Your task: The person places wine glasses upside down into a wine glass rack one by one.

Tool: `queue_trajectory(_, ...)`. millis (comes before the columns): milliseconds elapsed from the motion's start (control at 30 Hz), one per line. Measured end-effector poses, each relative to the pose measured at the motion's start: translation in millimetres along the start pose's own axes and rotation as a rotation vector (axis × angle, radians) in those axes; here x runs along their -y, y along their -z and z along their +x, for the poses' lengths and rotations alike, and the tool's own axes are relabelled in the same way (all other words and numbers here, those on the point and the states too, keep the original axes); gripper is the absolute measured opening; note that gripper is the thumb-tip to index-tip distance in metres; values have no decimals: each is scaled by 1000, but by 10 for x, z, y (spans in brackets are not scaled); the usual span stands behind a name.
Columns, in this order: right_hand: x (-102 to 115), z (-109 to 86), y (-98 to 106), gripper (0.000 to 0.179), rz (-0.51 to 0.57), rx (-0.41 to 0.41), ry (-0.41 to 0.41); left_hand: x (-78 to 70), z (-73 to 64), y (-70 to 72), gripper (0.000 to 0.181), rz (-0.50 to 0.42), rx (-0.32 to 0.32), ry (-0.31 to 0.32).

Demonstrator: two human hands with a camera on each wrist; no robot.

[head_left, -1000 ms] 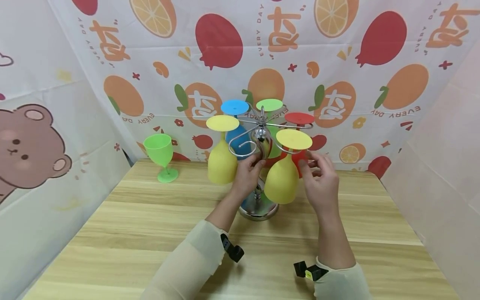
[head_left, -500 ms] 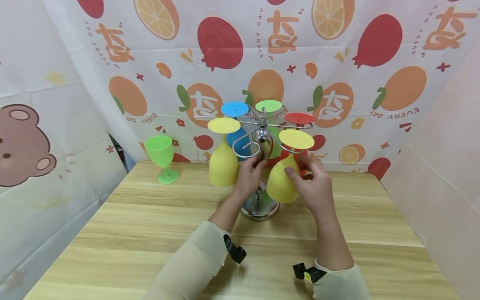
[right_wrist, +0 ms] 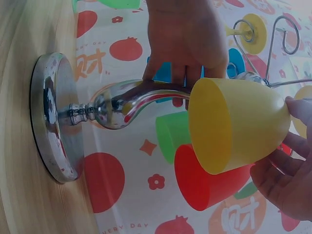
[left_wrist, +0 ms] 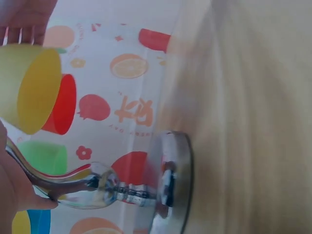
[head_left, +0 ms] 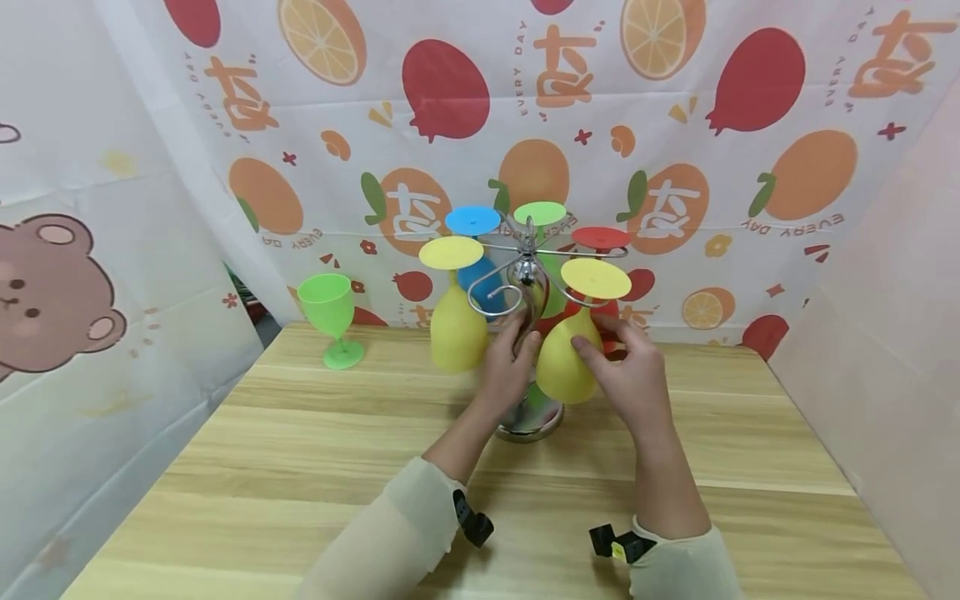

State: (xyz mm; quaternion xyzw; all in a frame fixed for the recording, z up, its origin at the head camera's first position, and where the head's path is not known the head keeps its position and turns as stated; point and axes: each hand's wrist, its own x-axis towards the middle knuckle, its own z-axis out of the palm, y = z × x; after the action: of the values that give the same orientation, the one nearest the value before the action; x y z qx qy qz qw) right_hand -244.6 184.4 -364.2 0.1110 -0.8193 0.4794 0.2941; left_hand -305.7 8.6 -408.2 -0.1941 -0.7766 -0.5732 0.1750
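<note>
A chrome goblet rack (head_left: pixel 528 275) stands on the table with goblets hanging upside down by their feet from its wire arms. My left hand (head_left: pixel 508 362) grips its curved stem (left_wrist: pixel 73 187). With my right hand (head_left: pixel 632 371) I pinch the front-right yellow goblet (head_left: pixel 567 367), thumb on the near side of the bowl and fingers behind it. Its foot (head_left: pixel 596 279) sits on a wire arm. A red goblet (right_wrist: pixel 209 180) hangs just behind it. The other yellow goblet (head_left: pixel 457 333) hangs to the left, and blue (head_left: pixel 480 279) and green (right_wrist: pixel 173 136) ones are at the back.
A loose green goblet (head_left: pixel 330 308) stands upright at the table's back left. The wooden table (head_left: pixel 300 467) meets a fruit-print cloth (head_left: pixel 450 83) behind, with pale cloths at both sides. The rack's round base (right_wrist: pixel 56 117) rests on the tabletop.
My right hand has moved left from beside the front-right yellow goblet and taken hold of its bowl. My left hand keeps its grip on the stem, shifting slightly right. The view has shifted a little.
</note>
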Motion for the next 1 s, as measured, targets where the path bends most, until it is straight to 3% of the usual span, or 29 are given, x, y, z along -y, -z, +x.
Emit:
queue_trajectory(267,9,9,19,49,11,26,-30,-27,-280,62,59,39,96,-27)
queue_trajectory(433,21,10,33,51,-3,37,-52,-105,-502,274,58,92,187,-23)
queue_trajectory(500,28,7,41,52,-5,43,-66,-135,-608,424,50,131,225,-82)
queue_trajectory(567,34,15,39,53,-8,52,-81,-121,-689,612,39,164,249,-224)
queue_trajectory(600,36,19,38,53,-9,55,-87,-96,-710,712,33,177,249,-325)
queue_trajectory(667,36,28,34,55,-11,61,-94,-28,-708,925,21,199,223,-524)
queue_trajectory(733,33,36,31,55,-13,62,-100,51,-654,1147,14,219,150,-687)
queue_trajectory(800,29,40,28,56,-14,62,-103,123,-560,1373,14,225,58,-785)
queue_trajectory(900,27,38,22,56,-9,63,-107,184,-414,1703,19,257,-68,-804)
queue_trajectory(1000,29,37,21,55,-2,62,-108,251,-247,1989,23,341,-179,-761)
